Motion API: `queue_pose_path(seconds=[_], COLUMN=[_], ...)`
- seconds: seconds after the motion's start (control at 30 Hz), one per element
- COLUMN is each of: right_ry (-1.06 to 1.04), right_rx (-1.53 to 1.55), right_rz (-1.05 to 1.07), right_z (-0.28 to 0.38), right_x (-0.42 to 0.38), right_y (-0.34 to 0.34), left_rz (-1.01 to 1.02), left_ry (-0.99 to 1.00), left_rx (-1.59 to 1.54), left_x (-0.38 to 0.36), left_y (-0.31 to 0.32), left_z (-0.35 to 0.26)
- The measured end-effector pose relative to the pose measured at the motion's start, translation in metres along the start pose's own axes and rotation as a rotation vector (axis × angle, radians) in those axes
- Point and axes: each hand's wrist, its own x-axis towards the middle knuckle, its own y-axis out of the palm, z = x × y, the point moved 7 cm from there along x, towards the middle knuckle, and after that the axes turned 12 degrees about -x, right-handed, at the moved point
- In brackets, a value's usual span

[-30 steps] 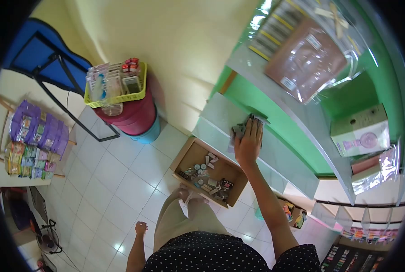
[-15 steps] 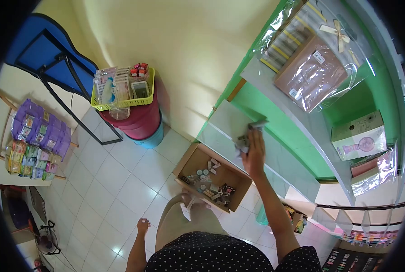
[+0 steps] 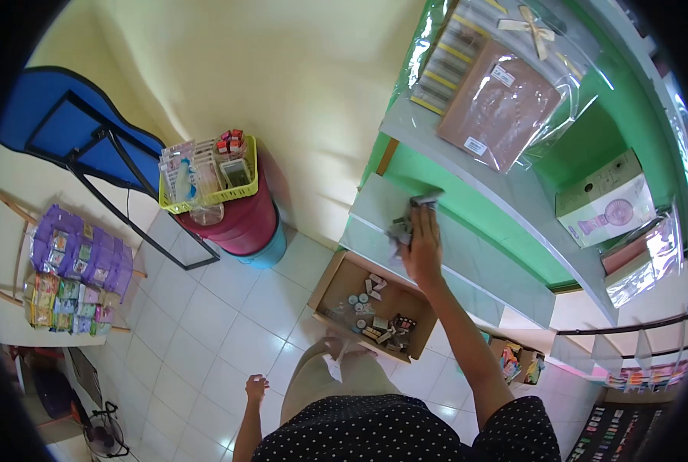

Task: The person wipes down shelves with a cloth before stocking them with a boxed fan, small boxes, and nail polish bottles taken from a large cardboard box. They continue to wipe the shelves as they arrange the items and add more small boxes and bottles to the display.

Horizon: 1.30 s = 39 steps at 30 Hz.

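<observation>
My right hand (image 3: 423,248) presses a crumpled grey cloth (image 3: 400,231) onto the lower grey-white shelf (image 3: 467,258), near its left end. Part of the cloth pokes out past the fingertips, and the rest is hidden under the palm. My left hand (image 3: 257,387) hangs low over the tiled floor, its fingers curled, with nothing visible in it. Below the shelf edge, in front of my feet, is an open cardboard box (image 3: 336,281) with small bottles, jars and packets inside.
Overhead, the upper shelf (image 3: 409,119) bears a wrapped brown item (image 3: 502,104) and a boxed fan (image 3: 607,200). A yellow basket (image 3: 253,165) rests on a maroon bin (image 3: 240,227) by the wall. Leftward are a folded blue table (image 3: 40,108) and a purple rack (image 3: 70,239).
My view has shifted slightly, so the room appears moved. The right hand and cloth have slid a little over the same part of the shelf. My left hand still hangs low.
</observation>
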Motion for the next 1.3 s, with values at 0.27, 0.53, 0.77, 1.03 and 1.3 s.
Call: queue_pose_path(seconds=[0.27,0.53,0.77,1.03,1.3], right_ry=[0.021,0.227,0.471,0.721,0.756], right_rx=[0.09,-0.039,-0.216,-0.371,-0.475], right_rz=[-0.004,-0.114,-0.172,-0.151,-0.132], right_z=[0.047,-0.082,-0.215,-0.3,-0.304], right_x=[0.035,-0.069,-0.179,-0.247,-0.246], right_y=[0.016,-0.032,-0.089,-0.107,-0.1], left_rz=[0.123,0.212,0.285,0.492,1.918], left_ry=[0.048,0.116,0.126,0.466,0.309], left_rx=[0.253,0.378,0.492,0.555,0.447], left_x=[0.017,0.015,0.01,-0.024,-0.478], left_y=[0.013,0.05,0.079,0.133,0.323], left_z=[0.001,-0.049,-0.072,-0.126,-0.325])
